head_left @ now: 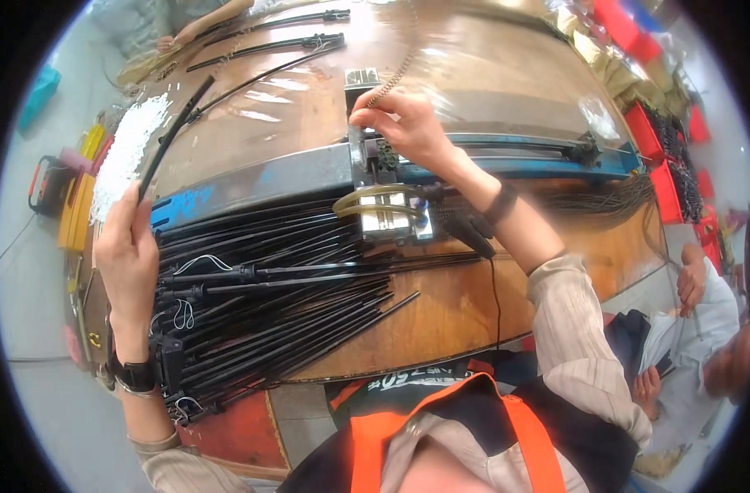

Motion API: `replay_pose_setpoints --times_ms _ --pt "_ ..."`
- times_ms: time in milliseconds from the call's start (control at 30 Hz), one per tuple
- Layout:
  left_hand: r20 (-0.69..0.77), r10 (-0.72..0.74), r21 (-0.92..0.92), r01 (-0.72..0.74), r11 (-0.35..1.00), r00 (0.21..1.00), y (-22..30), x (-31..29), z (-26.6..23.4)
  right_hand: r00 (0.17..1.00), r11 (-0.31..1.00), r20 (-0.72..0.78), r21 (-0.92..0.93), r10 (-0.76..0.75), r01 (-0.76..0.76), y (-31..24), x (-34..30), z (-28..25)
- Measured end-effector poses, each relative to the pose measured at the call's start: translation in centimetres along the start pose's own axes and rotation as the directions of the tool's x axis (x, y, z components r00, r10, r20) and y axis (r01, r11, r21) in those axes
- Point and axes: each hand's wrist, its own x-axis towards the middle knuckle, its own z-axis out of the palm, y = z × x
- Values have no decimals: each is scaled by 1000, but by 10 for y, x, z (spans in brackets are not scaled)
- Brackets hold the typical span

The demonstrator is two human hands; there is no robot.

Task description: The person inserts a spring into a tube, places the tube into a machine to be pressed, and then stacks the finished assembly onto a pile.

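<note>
Brown tabletop (465, 312) fills most of the frame, glossy toward the top, broad enough for me to have stock on both sides. Across its middle runs a long metal rail (260, 178), grey with blue paint, which probably serves as a steady base for the work. At lower left lies my wide pile of black rods (301, 341), mostly side by side, I'd guess so that each can be drawn out by one end. Red bins (676, 193) full of dark parts stand at the right edge, seemingly set there to leave the middle free. At centre, a metal fixture (383, 220) sits at the rail, where both my hands can reach it. A bundle of thin, brownish strands (609, 197) lies right of centre, perhaps arranged to suit my right side. Small white pieces (128, 148) are heaped at upper left, likely loose for easy picking.

My left hand (128, 255), left of centre, grips a black tube (174, 135) near its lower end; it slants up and to the right, its length clear of my fingers, I think for easy steering. My right hand (404, 123), over the fixture's upper part, pinches a thin coil spring (398, 76). Its free end curves up toward the top of the frame, apparently because it is too limp to stand straight.
</note>
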Motion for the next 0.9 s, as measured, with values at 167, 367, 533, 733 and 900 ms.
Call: replay_pose_setpoints --times_ms 167,367,533,733,900 --pt "31 -22 -40 23 999 999 -6 -11 17 995 990 100 -139 -9 23 0 12 10" --pt "46 -56 -109 61 992 997 0 -4 24 906 944 420 -317 53 92 1 20 31" --pt "97 -53 -42 57 998 994 -14 -9 31 961 810 201 -520 -191 270 27 -13 -23" --pt "230 114 -113 -89 990 967 -7 2 70 999 485 16 -874 -29 28 54 -119 -189" --pt "166 380 -296 -322 899 910 65 50 168 999 469 -49 -882 10 -48 59 -144 -228"
